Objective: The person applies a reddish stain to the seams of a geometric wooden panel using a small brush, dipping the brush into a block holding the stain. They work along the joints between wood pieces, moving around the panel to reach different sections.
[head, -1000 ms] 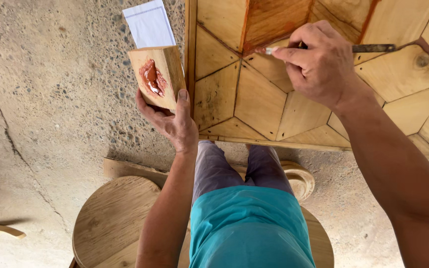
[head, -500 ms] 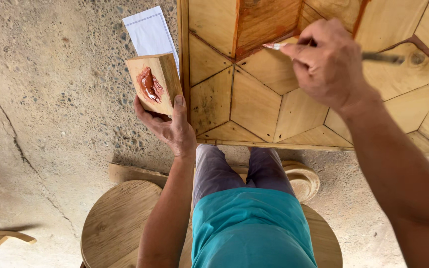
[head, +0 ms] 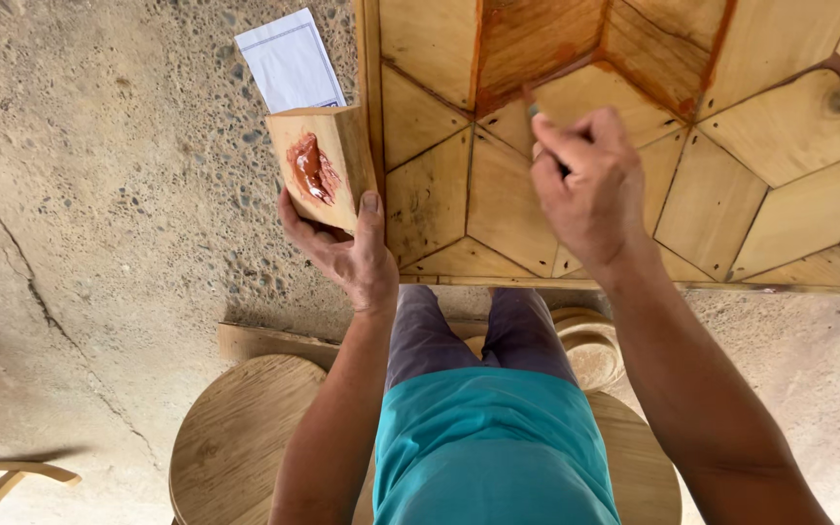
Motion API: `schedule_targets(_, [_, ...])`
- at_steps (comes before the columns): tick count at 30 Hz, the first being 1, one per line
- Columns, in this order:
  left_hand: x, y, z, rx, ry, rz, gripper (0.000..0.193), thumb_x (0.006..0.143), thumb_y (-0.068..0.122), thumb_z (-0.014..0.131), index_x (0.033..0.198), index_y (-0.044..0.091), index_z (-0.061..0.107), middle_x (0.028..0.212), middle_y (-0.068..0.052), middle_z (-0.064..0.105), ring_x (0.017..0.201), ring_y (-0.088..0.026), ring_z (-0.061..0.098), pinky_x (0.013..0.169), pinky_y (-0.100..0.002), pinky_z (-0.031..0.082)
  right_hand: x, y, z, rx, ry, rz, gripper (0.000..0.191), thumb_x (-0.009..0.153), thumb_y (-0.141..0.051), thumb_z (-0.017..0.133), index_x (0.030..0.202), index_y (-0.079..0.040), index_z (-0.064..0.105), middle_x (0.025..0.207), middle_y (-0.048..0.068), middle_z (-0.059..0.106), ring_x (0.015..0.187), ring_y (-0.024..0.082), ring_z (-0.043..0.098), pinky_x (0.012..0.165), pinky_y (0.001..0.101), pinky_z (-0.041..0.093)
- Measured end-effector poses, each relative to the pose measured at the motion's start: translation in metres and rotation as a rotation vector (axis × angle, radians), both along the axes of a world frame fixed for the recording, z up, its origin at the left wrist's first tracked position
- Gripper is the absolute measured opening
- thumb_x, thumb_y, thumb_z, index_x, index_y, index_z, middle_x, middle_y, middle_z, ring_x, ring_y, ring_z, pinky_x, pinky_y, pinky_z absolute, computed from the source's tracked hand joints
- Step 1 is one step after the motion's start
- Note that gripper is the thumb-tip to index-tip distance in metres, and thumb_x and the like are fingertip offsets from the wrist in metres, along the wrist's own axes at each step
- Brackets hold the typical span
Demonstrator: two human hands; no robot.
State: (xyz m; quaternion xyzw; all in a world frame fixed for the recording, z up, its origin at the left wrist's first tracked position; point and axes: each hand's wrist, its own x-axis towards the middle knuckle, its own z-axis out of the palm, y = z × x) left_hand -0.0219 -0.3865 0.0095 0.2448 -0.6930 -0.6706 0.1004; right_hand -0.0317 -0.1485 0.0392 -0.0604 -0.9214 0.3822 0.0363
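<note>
Left hand [head: 342, 248] sits centre-left of the frame, cupped under a small wooden block [head: 321, 167], thumb pressed up its right edge, fingers wrapped behind. The block's face tilts toward the camera and carries a smear of reddish-brown paste [head: 311, 168]. The block sits just beside the left edge of the wooden panel [head: 712, 194], close enough that whether they touch cannot be told.

Right hand [head: 590, 190] is up over the panel, just right of centre, fingers pinched tight around a thin tool [head: 534, 109]; only its tip pokes out above the knuckles, resting on a seam between the wooden pieces. Most of the tool is hidden by the hand.

The panel fills the upper right, pale angular pieces fitted in a geometric pattern, reddish-brown stain along the seams near the top centre. A white sheet of paper [head: 291, 60] lies behind the block at upper left. Below is a rough, cracked concrete floor [head: 99, 194]. A round wooden stool top [head: 245, 447] shows at the bottom, under the person's legs.
</note>
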Motion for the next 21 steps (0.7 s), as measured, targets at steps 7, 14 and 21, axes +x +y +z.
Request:
schedule_targets(7, [0.002, -0.004, -0.001, 0.008, 0.014, -0.018, 0.092, 0.089, 0.012, 0.079, 0.158, 0.001, 0.020, 0.150, -0.017, 0.037, 0.138, -0.028, 0.044, 0.122, -0.041, 0.038, 0.009, -0.036, 0.003, -0.047, -0.010, 0.090, 0.021, 0.096, -0.001, 0.074, 0.116, 0.002, 0.078, 0.093, 0.013, 0.062, 0.074, 0.018, 0.063, 0.062, 0.0293, 0.052])
schedule_targets(14, [0.001, -0.002, 0.002, 0.052, 0.006, -0.023, 0.094, 0.088, 0.015, 0.079, 0.158, 0.003, 0.018, 0.147, -0.018, 0.037, 0.136, -0.029, 0.046, 0.120, -0.043, 0.042, -0.002, 0.009, -0.007, 0.001, 0.110, -0.051, 0.016, 0.100, -0.001, 0.076, 0.115, 0.001, 0.079, 0.093, 0.010, 0.063, 0.076, 0.018, 0.059, 0.060, 0.0303, 0.047])
schedule_targets(21, [0.003, -0.002, 0.002, -0.019, 0.005, -0.051, 0.093, 0.090, 0.016, 0.080, 0.159, 0.002, 0.019, 0.150, -0.019, 0.037, 0.139, -0.029, 0.045, 0.122, -0.043, 0.040, 0.006, 0.012, -0.013, -0.019, 0.087, 0.017, 0.016, 0.100, 0.000, 0.074, 0.115, 0.003, 0.078, 0.092, 0.010, 0.061, 0.072, 0.013, 0.056, 0.054, 0.0256, 0.045])
